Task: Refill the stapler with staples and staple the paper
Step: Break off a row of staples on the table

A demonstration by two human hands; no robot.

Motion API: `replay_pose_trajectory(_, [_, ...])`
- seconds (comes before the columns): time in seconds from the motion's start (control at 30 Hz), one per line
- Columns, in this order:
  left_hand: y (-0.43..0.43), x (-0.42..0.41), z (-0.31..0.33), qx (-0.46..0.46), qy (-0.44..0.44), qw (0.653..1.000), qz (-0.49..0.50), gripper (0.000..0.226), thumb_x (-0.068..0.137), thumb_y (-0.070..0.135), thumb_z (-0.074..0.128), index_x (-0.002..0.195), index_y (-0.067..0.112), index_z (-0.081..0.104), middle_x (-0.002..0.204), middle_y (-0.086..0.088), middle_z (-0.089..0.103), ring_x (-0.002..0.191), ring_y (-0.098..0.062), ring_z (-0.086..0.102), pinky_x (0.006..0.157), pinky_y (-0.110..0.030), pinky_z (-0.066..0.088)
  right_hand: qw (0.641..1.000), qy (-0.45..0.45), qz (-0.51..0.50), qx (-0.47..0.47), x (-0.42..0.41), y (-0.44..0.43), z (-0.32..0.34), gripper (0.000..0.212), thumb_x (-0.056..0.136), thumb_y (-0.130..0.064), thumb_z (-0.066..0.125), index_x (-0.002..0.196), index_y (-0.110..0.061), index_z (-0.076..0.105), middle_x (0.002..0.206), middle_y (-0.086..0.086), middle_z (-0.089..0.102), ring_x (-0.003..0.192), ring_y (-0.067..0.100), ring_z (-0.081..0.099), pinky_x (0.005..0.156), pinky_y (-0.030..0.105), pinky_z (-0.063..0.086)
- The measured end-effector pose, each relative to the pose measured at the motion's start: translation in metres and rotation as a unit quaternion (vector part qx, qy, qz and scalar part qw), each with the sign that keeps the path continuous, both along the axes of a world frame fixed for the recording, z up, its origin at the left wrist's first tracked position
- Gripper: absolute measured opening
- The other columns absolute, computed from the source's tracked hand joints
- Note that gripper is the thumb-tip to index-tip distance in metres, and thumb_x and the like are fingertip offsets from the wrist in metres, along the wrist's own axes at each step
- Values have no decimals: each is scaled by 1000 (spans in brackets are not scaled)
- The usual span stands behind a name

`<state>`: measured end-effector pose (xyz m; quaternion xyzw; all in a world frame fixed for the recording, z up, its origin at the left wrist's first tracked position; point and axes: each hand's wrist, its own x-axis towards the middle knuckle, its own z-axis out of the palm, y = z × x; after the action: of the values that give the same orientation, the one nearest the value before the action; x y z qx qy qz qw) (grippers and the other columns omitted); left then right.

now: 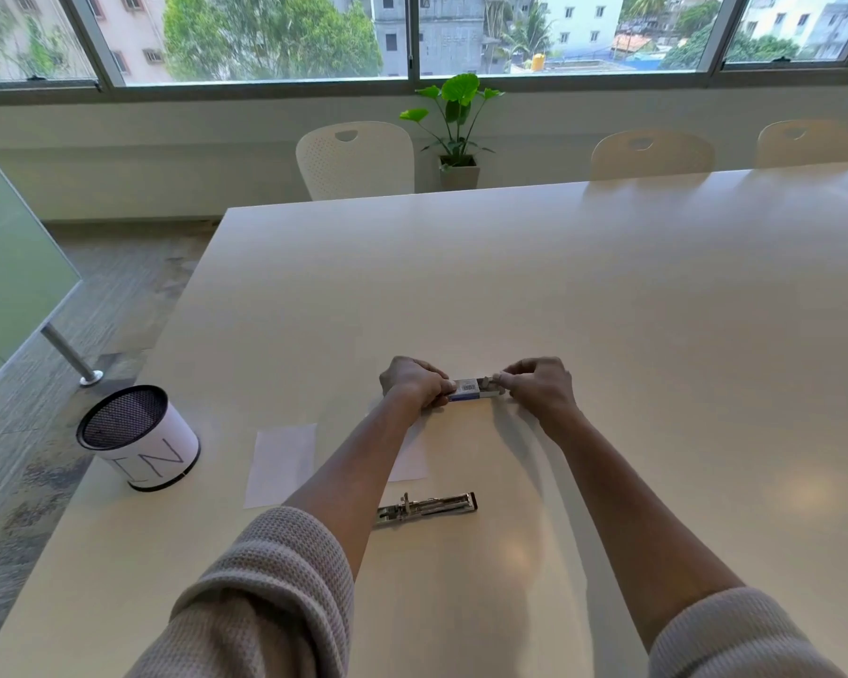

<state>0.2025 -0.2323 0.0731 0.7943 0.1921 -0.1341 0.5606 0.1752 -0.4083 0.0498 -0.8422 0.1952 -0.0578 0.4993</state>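
Your left hand (414, 381) is closed around one end of the staple box (471, 390), out over the middle of the counter (608, 296), and your right hand (539, 384) pinches at the other end, where the inner tray (488, 383) looks partly slid out. The box is small, light card, so hold it by its long sides and don't squeeze; it will crush easily. The staple strips inside are probably brittle and slick, so lift one by its long edges and keep it level or it may snap apart. The stapler (424, 510) lies opened flat near you, metal and stiff, untouched, ready to be steadied by its base. Two sheets of paper (280, 464) rest flat just beyond it, thin and easily creased.
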Motion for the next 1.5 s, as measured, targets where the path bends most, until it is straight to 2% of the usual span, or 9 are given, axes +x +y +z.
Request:
replay_pose_trajectory(0.13, [-1,1,-1,-2,2,1000,1,15,72,5,91,82,4,81,84,-15,79,55,-20,68,65,-31,65,999,-30,-2,15,-6,-2,-2,8,83,-27,81,79,-20,80,91,8,78,106,38,67,98,49,53])
replay_pose_trajectory(0.3, [-1,1,1,-9,10,1000,-3,15,74,2,90,85,2,80,85,-17,78,54,-19,67,59,-28,64,997,-72,17,0,-15,-4,-8,10,86,-24,80,79,-18,78,71,-3,74,69,15,67,83,42,59])
replay_pose_trajectory(0.5, [-3,1,0,-19,5,1000,1,14,73,0,89,83,0,79,81,-16,76,64,-24,73,71,-35,66,984,-143,73,-76,-33,-2,-18,10,83,-17,82,86,-24,77,69,-15,72,63,-3,65,66,12,50])
replay_pose_trajectory(0.67, [-2,2,1,7,-18,1000,-4,14,74,5,90,73,5,76,74,-12,73,65,-24,77,70,-34,66,963,-170,115,-174,-45,1,-29,10,83,-15,82,92,-18,83,71,-11,72,59,0,60,64,-1,38])
replay_pose_trajectory(0.8, [-1,2,2,43,-45,998,-14,17,74,9,91,69,8,74,70,-9,71,59,-19,77,65,-32,66,952,-174,153,-201,-49,-3,-28,8,83,-15,83,91,-16,84,84,-3,79,61,6,61,66,0,39])
replay_pose_trajectory(0.93, [1,2,0,54,-49,997,-23,17,77,11,89,70,7,74,70,-10,73,56,-17,76,65,-32,66,977,-144,91,-129,-43,-12,-23,5,82,-23,84,86,-22,83,69,-16,73,61,-3,66,60,1,41])
replay_pose_trajectory(1.17, [1,-2,-4,44,-31,998,-23,14,77,9,89,80,1,78,72,-13,75,60,-19,77,67,-31,66,997,-56,11,-57,-12,-15,-15,13,88,-13,73,96,-11,83,92,9,81,91,23,76,96,34,57])
replay_pose_trajectory(1.3, [-1,-4,-6,39,-31,999,-22,13,76,9,89,81,1,79,77,-14,77,65,-20,78,69,-33,66,999,-35,7,-28,-5,-11,-15,10,84,-17,77,92,-16,84,89,5,81,80,12,70,89,27,56])
replay_pose_trajectory(1.5, [-2,-3,-8,32,-33,999,-11,14,74,9,91,78,2,79,76,-13,75,64,-20,78,68,-34,66,1000,-10,-3,-13,-3,-6,-14,14,81,-26,83,94,-22,84,89,2,81,82,16,70,87,35,58])
